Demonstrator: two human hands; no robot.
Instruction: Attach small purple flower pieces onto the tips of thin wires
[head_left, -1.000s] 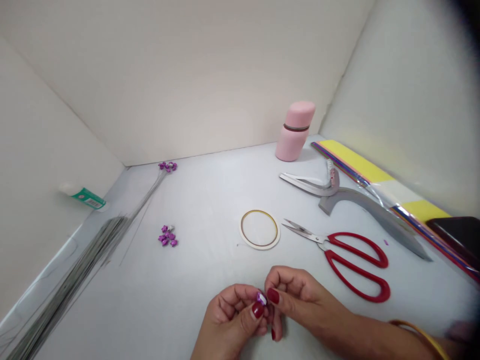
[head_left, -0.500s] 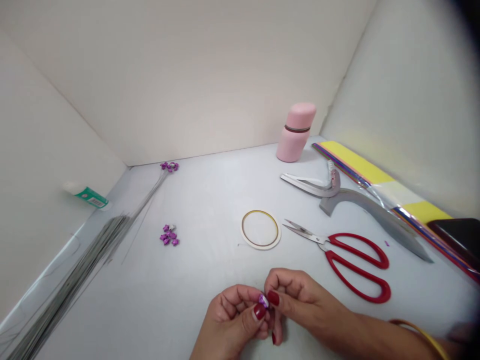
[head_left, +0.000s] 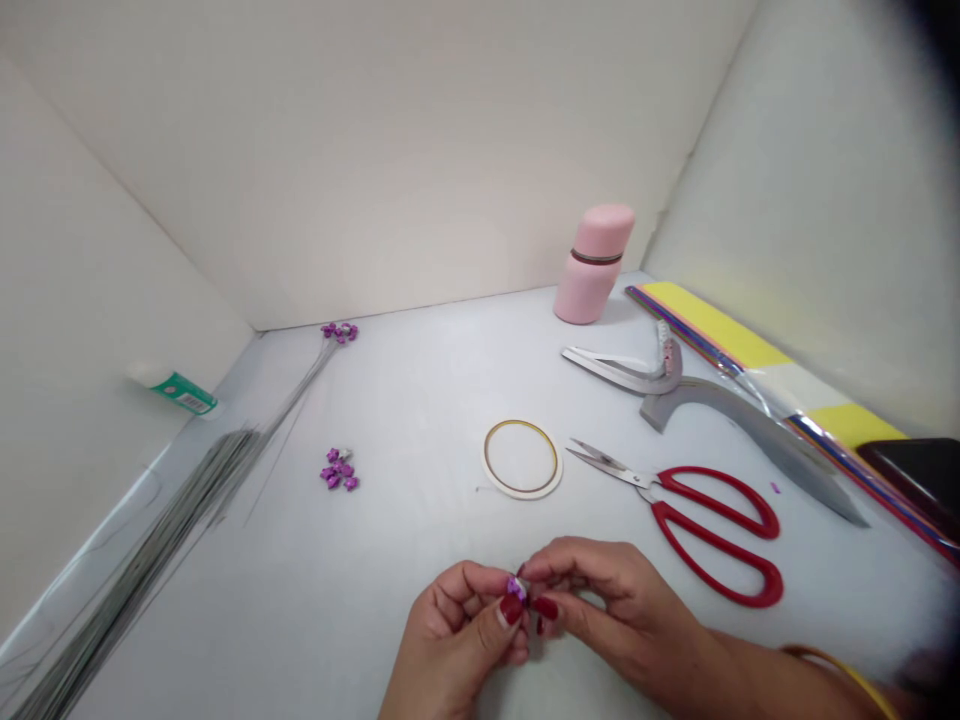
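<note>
Low in the middle, my left hand (head_left: 463, 635) pinches a small purple and whitish flower-like piece (head_left: 516, 588) between thumb and index finger. My right hand (head_left: 615, 610) meets it from the right, its fingertips closed in at the piece's edge. The fingers cover most of the piece, so its full shape is hidden. Beyond my hands lies a thin roll of white tape (head_left: 559, 478), with red-handled scissors (head_left: 697, 530) to the right of it. A small cluster of purple flower-like pieces (head_left: 341, 470) lies to the left, apart from my hands.
Along the left runs a bundle of grey wires (head_left: 142, 560), near a green and white tube (head_left: 187, 392). Purple flowers on wire stems (head_left: 341, 332) lie at the back left. A pink bottle (head_left: 594, 265), grey pliers-like tool (head_left: 735, 410), coloured sheets (head_left: 720, 330) and dark object (head_left: 915, 480) are on the right.
Both hands have shifted slightly, carrying the purple piece a little left and up. My right thumb and index fingertips have moved around its edge. The things on the table stay put.
</note>
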